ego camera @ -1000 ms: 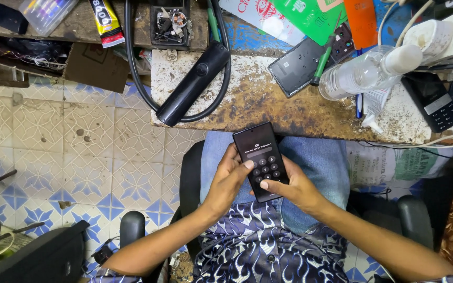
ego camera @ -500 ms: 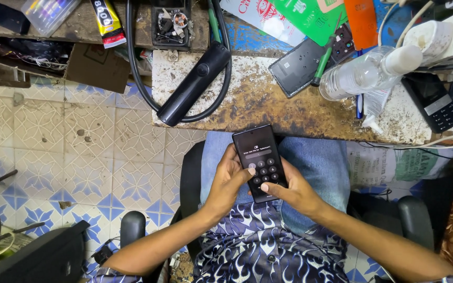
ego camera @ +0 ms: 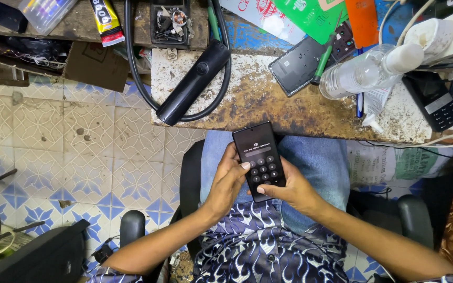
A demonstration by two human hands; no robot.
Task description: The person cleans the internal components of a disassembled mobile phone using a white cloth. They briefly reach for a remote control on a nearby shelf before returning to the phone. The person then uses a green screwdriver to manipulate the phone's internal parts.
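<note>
- Smartphone (ego camera: 258, 160), black, with a lit keypad screen, sits above the person's lap, just off the near edge of the worn workbench (ego camera: 268, 105) and touching neither it nor the jeans that show beneath.
- Left hand (ego camera: 227, 183) wraps the phone's left edge from below; its thumb lies across the screen, tip on the keypad's left column.
- Right hand (ego camera: 291, 189) cups the phone's lower right corner and right edge, fingers behind the body, thumb at the bottom edge of the screen. Both hands are closed on the phone.
- Phone is tilted a little, top end leaning toward the bench edge, screen facing up at the camera.
- On the workbench, near its left corner, a black tube-shaped tool (ego camera: 192, 84) lies at a slant inside a loop of black cable (ego camera: 132, 63).
- Toward the middle, a dark phone back panel (ego camera: 295, 65) lies flat with a green-handled screwdriver (ego camera: 323, 60) across its right end.
- Just right of that, a clear plastic bottle (ego camera: 360, 73) lies on its side.
- By the right edge rests a black keypad handset (ego camera: 433, 102).
- Patterned floor tiles (ego camera: 64, 141) spread left of the chair.
</note>
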